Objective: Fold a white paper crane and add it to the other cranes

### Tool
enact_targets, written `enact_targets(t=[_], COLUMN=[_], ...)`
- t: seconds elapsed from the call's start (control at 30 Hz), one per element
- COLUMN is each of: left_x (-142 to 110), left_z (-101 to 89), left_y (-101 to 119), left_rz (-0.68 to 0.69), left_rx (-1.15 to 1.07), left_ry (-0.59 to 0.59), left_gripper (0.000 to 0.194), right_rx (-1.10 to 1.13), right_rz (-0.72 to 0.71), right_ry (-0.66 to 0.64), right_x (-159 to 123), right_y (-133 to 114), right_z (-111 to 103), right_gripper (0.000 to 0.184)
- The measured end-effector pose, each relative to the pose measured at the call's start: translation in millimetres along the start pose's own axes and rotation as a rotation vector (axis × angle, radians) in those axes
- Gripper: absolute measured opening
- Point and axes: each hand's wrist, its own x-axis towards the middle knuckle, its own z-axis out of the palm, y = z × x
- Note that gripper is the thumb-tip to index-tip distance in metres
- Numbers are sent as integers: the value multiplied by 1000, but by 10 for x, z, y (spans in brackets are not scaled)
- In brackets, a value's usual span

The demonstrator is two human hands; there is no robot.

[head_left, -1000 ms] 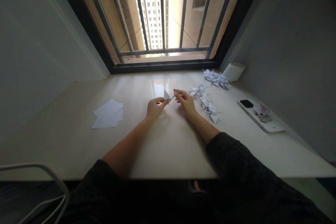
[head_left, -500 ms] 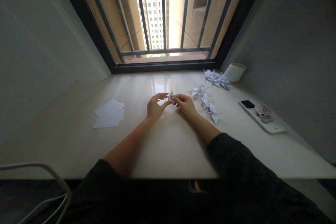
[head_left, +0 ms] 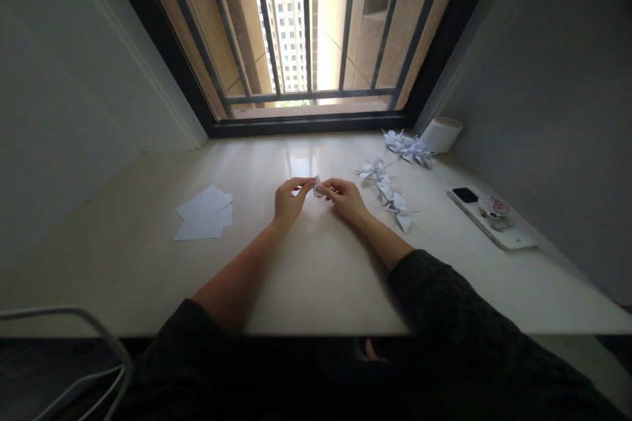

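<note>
Pale glossy sill [head_left: 306, 276] below a dark-framed window [head_left: 311, 125]; upright bars [head_left: 307, 33] stand outside it, with tall buildings beyond. Grey walls flank the sill on both sides. At the middle of the sill, a small folded paper [head_left: 316, 189] is held between the two hands, partly hidden by the fingers. The left hand [head_left: 289, 201] pinches its left side between thumb and fingertips; the right hand [head_left: 347, 199] grips it from the right, thumb lying across the near face. Its exact folds are too small to tell. Well to the left, flat white sheets [head_left: 203, 212] lie overlapping. Just beyond the right hand's outer side, a row of folded white paper figures [head_left: 390, 196] runs obliquely; a second cluster [head_left: 407, 148] lies farther back, beside a white cylindrical object [head_left: 443, 135]. At far right, a phone [head_left: 513, 235] rests with its camera side up. Lower left: a pale cable [head_left: 91, 320].
</note>
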Motion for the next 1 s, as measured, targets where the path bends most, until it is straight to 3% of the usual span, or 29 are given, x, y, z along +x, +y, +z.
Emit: enact_targets(t=[0.3, 0.6, 1.0], left_x=[-54, -12, -60], left_z=[-1, -17, -24], left_y=[87, 79, 177], left_rz=[-12, -30, 35], left_rx=[65, 38, 148], left_ry=[42, -7, 120], left_gripper=[25, 25, 24], right_rx=[-70, -155, 10], right_rz=[-10, -49, 51], right_ry=[8, -2, 37], right_x=[-14, -26, -12], right_y=[-7, 24, -14], right_z=[-20, -11, 35], right_gripper=[32, 33, 32])
